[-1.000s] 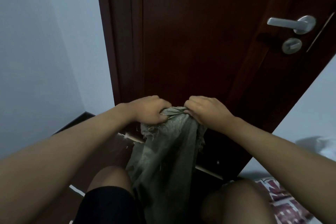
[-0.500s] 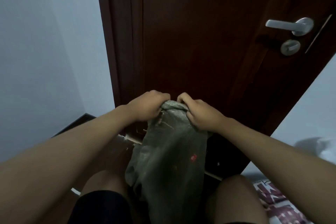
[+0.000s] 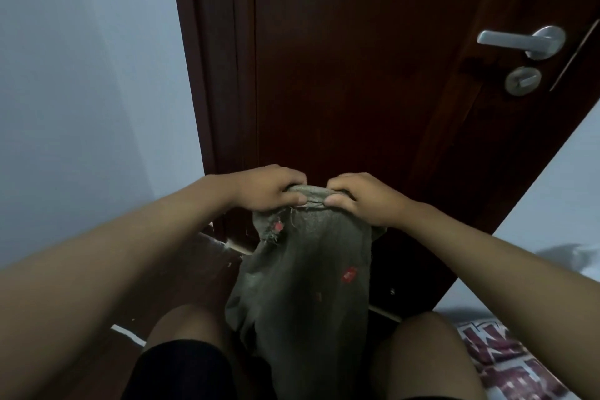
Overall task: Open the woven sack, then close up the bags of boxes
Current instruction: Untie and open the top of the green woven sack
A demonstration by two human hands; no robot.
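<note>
A grey-green woven sack [image 3: 302,286] with small red marks hangs between my knees, held up in front of a dark door. My left hand [image 3: 268,188] grips the left side of its bunched top edge. My right hand [image 3: 363,198] grips the right side of the same edge, thumb pressed on the cloth. The two hands are close together, almost touching. The sack's mouth is bunched and its inside is hidden. No bags of boxes are in view.
A dark brown door [image 3: 357,75] with a metal handle [image 3: 522,40] and a lock knob [image 3: 522,79] stands right behind the sack. A pale wall [image 3: 81,75] is at left. A patterned cloth [image 3: 506,364] lies at lower right beside my right knee.
Both hands have shifted their grip along the sack's top edge and turned it. A wider face of the sack with red marks now shows.
</note>
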